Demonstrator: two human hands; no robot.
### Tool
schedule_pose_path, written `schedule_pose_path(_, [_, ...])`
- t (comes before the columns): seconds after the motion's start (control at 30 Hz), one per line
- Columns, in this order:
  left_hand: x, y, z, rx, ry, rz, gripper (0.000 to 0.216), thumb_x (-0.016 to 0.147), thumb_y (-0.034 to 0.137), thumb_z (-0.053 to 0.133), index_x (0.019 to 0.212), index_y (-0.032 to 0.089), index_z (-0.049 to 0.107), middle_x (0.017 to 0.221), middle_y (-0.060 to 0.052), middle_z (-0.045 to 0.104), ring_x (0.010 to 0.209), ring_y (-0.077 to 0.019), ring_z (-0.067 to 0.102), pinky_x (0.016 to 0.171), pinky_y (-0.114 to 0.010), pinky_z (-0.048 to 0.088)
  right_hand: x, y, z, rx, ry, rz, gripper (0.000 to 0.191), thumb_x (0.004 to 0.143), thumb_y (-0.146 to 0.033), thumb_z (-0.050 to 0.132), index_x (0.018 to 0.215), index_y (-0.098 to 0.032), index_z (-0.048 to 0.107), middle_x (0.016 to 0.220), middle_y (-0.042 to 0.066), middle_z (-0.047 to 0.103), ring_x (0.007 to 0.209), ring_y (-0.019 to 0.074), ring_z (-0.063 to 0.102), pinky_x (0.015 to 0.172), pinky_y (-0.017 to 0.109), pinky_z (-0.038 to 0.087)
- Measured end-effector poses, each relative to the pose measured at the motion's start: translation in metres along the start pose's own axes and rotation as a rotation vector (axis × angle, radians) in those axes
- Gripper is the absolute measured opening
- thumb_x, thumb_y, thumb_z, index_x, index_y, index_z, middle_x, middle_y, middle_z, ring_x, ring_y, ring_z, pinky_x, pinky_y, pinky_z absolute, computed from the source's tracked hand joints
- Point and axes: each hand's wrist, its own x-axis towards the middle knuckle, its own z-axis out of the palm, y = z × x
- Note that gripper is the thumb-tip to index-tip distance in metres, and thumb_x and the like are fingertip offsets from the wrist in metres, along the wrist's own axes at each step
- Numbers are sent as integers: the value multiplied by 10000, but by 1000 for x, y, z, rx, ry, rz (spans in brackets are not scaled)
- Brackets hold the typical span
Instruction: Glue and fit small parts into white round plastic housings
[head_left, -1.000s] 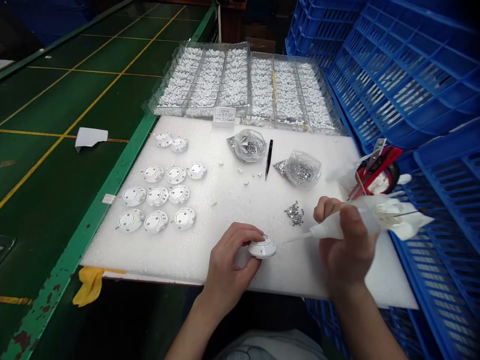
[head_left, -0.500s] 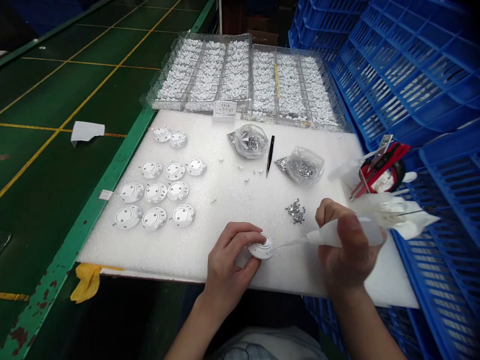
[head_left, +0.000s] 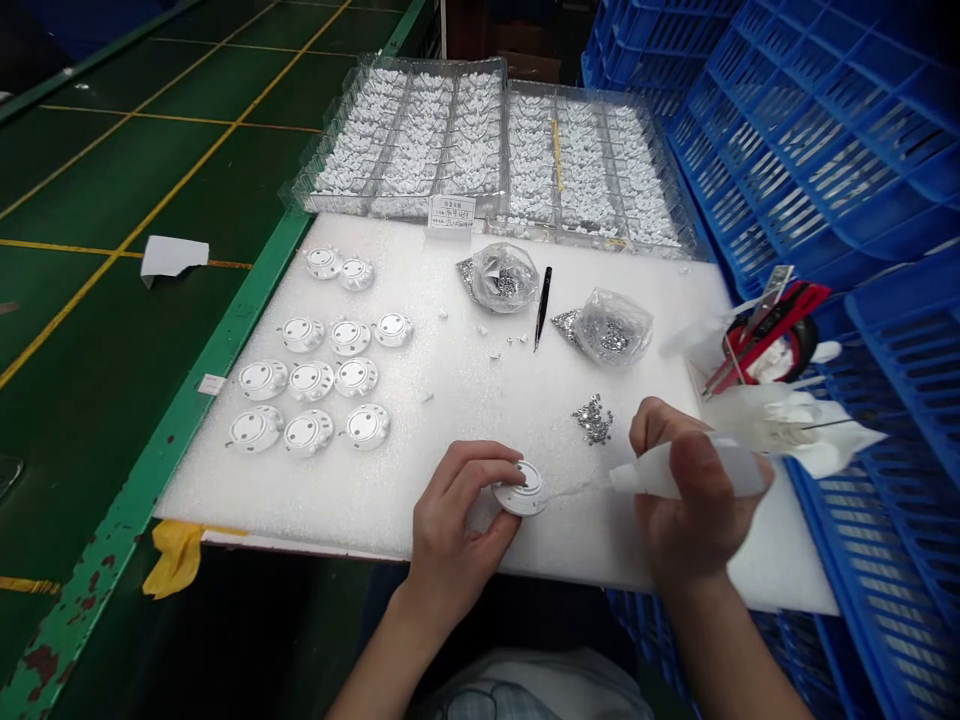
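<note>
Near: while the left hand [head_left: 454,515] pinches a white disc [head_left: 526,496], the right hand [head_left: 686,510] wraps a bottle [head_left: 657,470], contents unclear.
Far trays [head_left: 487,208]: white pieces [head_left: 412,130].
Bags [head_left: 626,318]: metal bits [head_left: 568,324].

Disc [head_left: 529,499] left of bottle [head_left: 651,471], bags [head_left: 510,280] behind, crates [head_left: 817,150] right

Lane between disc rows [head_left: 310,381] and left hand [head_left: 454,512]; blue crates [head_left: 806,120] block right; clearance under bottle [head_left: 654,470] uncertain.
</note>
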Motion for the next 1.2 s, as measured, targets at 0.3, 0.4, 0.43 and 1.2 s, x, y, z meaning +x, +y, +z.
schedule_pose_path(0.3, [1,1,0,21,11,4,257,883,9,704,1018,226,682,1048,-61,728,926,-204,737,814,-318,647,-1,0,0,-37,13,33,611,957,-420,674,531,-201,296,521,-48,217,483,92,239,541,336,161])
schedule_pose_path(0.4, [1,1,0,16,13,12,272,878,-5,703,1021,225,680,1051,-59,720,932,-195,732,819,-306,643,-1,-1,0,-25,-2,17,601,968,-395,664,536,-195,296,520,-47,224,481,88,246,533,332,156])
schedule_pose_path(0.43, [1,1,0,15,11,13,277,876,-8,702,1021,226,678,1052,-58,717,933,-194,730,821,-306,642,-1,-1,0,-25,2,16,606,968,-400,666,538,-194,293,518,-47,222,481,88,241,535,331,156])
schedule_pose_path(1.2, [0,0,1,5,20,6,227,898,38,707,1021,225,670,1019,-48,717,908,-190,725,796,-293,616,10,-5,-1,193,101,375,527,906,-686,682,677,-231,545,645,-31,388,576,138,359,528,307,280])
